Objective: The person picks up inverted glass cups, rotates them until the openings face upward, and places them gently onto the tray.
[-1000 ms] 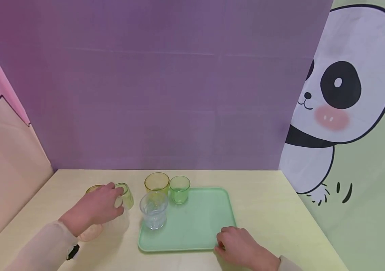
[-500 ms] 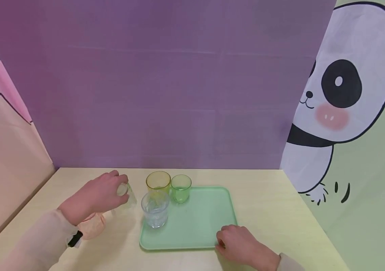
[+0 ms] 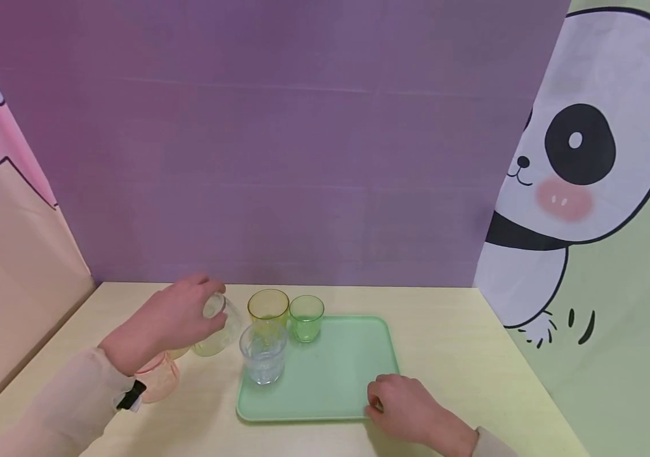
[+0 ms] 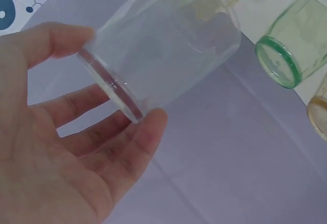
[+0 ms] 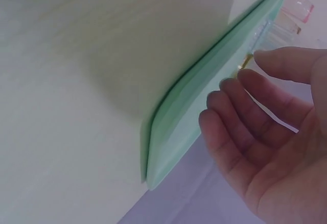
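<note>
Your left arm: one long sleeve point(image 3: 62, 403), pale cream with a faint pinkish cast, plain and without visible pattern, loose and softly creased, ending in a rounded edge at the wrist; attached beside that edge, one small black piece point(image 3: 132, 395) with a whitish bit point(image 3: 136, 405) next to it, too small to make out further. Your right arm: one matching cuff point(image 3: 492, 444), pale greyish cream, plain, only its end in view. Your left hand point(image 3: 179, 317) and right hand point(image 3: 405, 408): both bare.

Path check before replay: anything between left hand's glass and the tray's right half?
Yes: the clear cup stands left on the tray, the yellow cup behind it; a low straight carry could hit them.
</note>
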`<state>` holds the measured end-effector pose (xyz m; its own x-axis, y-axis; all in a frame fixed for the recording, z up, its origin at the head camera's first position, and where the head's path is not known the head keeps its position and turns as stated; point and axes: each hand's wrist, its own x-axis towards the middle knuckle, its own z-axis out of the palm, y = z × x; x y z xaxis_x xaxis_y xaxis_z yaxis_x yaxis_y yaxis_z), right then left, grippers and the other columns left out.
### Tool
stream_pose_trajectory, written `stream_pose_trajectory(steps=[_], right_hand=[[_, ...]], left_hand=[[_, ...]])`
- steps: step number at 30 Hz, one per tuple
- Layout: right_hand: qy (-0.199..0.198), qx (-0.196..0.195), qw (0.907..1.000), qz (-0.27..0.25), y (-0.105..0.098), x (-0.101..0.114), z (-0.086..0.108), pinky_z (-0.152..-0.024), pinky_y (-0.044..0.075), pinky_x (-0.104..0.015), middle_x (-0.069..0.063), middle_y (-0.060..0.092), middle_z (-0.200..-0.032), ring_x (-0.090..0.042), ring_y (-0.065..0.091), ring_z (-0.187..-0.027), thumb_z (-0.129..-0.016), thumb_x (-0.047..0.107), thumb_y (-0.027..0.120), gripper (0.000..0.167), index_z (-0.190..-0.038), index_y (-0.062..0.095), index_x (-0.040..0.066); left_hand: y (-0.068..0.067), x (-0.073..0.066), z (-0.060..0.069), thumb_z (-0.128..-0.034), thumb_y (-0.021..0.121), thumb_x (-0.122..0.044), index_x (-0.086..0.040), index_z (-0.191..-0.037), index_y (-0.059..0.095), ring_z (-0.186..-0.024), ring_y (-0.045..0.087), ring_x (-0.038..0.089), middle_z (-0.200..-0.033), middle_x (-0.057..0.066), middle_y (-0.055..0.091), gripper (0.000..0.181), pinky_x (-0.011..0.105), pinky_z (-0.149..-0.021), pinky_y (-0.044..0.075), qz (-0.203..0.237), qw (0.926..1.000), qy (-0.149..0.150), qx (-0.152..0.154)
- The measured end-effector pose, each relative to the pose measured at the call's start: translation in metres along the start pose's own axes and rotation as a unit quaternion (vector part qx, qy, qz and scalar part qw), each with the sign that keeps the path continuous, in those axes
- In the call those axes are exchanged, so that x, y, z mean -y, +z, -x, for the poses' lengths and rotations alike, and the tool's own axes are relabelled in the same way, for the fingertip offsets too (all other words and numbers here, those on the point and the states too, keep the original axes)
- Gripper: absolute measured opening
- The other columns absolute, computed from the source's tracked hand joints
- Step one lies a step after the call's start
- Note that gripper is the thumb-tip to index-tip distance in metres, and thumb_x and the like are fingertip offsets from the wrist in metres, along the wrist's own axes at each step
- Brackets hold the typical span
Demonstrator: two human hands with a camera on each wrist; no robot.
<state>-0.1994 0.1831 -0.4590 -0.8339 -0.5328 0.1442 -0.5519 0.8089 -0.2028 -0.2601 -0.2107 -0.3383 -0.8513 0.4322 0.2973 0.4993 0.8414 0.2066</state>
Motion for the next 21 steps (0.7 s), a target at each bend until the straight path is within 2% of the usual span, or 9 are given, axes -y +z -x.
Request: stream_pose_trajectory(steps=[6, 12, 16, 21], right_hand=[[0.004, -0.029, 0.9991, -0.029, -0.003, 0.002, -0.006, -0.058, 0.042, -0.022, 0.016, 0.05, -0.075, 0.002, 0.046, -0.069, -0.088, 0.018, 0.074, 0.012, -0.079, 0.066, 0.018], [0.014, -0.057, 0.9946, -0.085, -0.006, 0.004, -0.011, -0.064, 0.046, -0.023, 0.018, 0.053, -0.081, -0.003, 0.052, -0.076, -0.091, 0.018, 0.072, 0.007, -0.086, 0.067, 0.019], [0.03, -0.075, 0.9884, -0.128, -0.008, 0.005, -0.013, -0.071, 0.05, -0.024, 0.02, 0.056, -0.085, -0.005, 0.055, -0.079, -0.091, 0.017, 0.072, 0.004, -0.088, 0.069, 0.019], [0.021, -0.107, 0.9753, -0.192, -0.012, 0.003, -0.016, -0.073, 0.054, -0.028, 0.015, 0.062, -0.09, -0.007, 0.058, -0.082, -0.091, 0.015, 0.073, 0.002, -0.092, 0.071, 0.014]], left_hand=[[0.001, -0.005, -0.002, -0.0891, 0.068, -0.023, -0.001, -0.119, 0.067, -0.099, 0.062, 0.033, -0.113, 0.012, 0.063, 0.037, 0.053, -0.082, 0.053, 0.019, 0.9993, 0.013, -0.031], [0.007, -0.012, -0.004, -0.089, 0.07, -0.02, 0.0, -0.118, 0.067, -0.101, 0.061, 0.035, -0.111, 0.013, 0.063, 0.036, 0.053, -0.084, 0.053, 0.047, 0.9953, 0.039, -0.075], [0.014, -0.015, -0.006, -0.0879, 0.072, -0.019, 0.0, -0.118, 0.067, -0.102, 0.061, 0.035, -0.111, 0.013, 0.063, 0.035, 0.053, -0.086, 0.053, 0.066, 0.9907, 0.053, -0.107], [0.025, -0.018, -0.008, -0.0871, 0.073, -0.016, 0.0, -0.117, 0.067, -0.101, 0.061, 0.031, -0.109, 0.01, 0.063, 0.034, 0.048, -0.084, 0.054, 0.09, 0.9803, 0.082, -0.155]])
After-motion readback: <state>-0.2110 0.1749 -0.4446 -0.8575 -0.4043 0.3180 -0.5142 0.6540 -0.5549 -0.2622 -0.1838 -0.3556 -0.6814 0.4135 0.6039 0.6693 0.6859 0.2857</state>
